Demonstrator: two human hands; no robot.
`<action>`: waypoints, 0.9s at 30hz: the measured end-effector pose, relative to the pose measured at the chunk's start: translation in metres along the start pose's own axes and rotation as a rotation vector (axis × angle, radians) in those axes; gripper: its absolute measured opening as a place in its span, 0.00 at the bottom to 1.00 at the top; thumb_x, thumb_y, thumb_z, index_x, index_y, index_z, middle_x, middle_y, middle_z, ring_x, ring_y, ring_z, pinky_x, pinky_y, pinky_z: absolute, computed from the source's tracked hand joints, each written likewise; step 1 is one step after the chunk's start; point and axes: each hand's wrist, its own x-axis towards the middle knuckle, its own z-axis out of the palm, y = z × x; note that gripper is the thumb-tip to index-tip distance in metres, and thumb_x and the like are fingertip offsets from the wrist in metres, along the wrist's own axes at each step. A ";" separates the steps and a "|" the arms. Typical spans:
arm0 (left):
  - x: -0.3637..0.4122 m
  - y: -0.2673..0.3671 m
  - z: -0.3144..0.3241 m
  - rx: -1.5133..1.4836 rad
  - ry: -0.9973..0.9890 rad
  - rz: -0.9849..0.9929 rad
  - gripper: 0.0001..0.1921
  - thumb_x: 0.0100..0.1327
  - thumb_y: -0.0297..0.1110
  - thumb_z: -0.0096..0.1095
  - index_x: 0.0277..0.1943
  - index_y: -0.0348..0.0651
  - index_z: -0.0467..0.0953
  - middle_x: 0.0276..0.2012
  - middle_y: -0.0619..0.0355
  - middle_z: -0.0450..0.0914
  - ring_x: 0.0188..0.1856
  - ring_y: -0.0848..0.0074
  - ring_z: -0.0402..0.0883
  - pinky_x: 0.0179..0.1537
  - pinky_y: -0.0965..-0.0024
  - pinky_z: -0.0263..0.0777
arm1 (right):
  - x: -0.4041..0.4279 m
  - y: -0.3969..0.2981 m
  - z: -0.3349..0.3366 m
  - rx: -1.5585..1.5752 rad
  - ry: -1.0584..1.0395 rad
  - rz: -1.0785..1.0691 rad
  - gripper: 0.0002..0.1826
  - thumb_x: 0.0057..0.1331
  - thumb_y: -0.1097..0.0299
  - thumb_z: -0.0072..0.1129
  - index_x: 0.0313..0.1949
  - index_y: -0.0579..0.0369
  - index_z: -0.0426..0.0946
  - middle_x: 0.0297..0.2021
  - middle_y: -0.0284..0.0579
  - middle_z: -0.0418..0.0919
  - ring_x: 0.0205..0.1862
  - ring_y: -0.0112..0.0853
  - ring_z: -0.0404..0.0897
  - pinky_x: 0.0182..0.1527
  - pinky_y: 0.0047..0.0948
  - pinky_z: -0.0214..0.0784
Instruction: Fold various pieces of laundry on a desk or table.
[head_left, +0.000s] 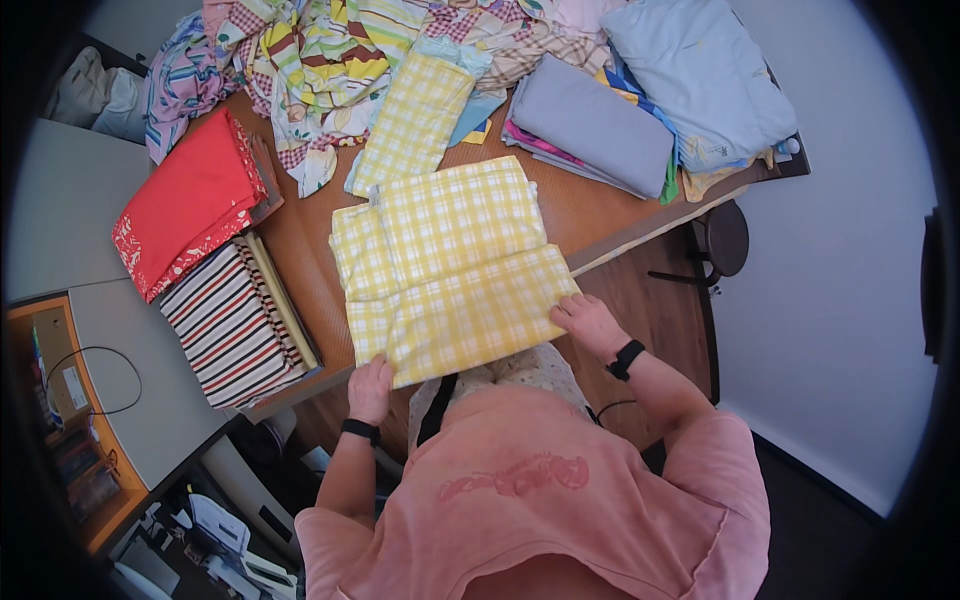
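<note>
A yellow and white checked cloth (457, 262), partly folded, lies spread at the near edge of the wooden table (300, 247). My left hand (370, 390) pinches its near left corner, thumb and fingers closed on the fabric. At the near right corner, my right hand (590, 324) grips the same cloth. The near part lies folded over along a crease between the hands. Just beyond it is a narrower folded piece of matching yellow checked fabric (420, 120).
Left on the table are folded red fabric (191, 195) and striped fabric (232, 322). Crumpled patterned cloths (330, 60) line the far side. Folded grey fabric (592, 120) and a light blue padded textile (705, 82) lie right. A dark stool (726, 238) stands beside the table.
</note>
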 end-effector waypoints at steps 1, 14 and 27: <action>-0.003 0.003 -0.002 -0.002 -0.004 -0.002 0.06 0.46 0.27 0.52 0.30 0.41 0.68 0.37 0.53 0.74 0.30 0.67 0.73 0.32 0.66 0.67 | -0.005 -0.002 0.000 0.003 -0.004 0.000 0.08 0.49 0.72 0.50 0.31 0.49 0.67 0.27 0.36 0.67 0.32 0.32 0.71 0.32 0.29 0.64; 0.009 -0.007 -0.027 -0.357 -0.443 -0.072 0.09 0.47 0.24 0.50 0.33 0.41 0.72 0.27 0.47 0.75 0.32 0.56 0.75 0.33 0.59 0.69 | 0.012 0.031 -0.018 0.357 -0.440 0.144 0.14 0.47 0.73 0.50 0.35 0.44 0.75 0.32 0.45 0.76 0.38 0.42 0.75 0.37 0.38 0.68; 0.122 -0.137 0.050 -0.954 0.134 -0.926 0.32 0.51 0.25 0.64 0.56 0.33 0.54 0.49 0.46 0.68 0.49 0.66 0.70 0.48 0.68 0.67 | 0.144 0.094 0.051 1.206 0.232 1.212 0.25 0.54 0.69 0.62 0.50 0.61 0.66 0.40 0.49 0.74 0.42 0.30 0.72 0.47 0.30 0.65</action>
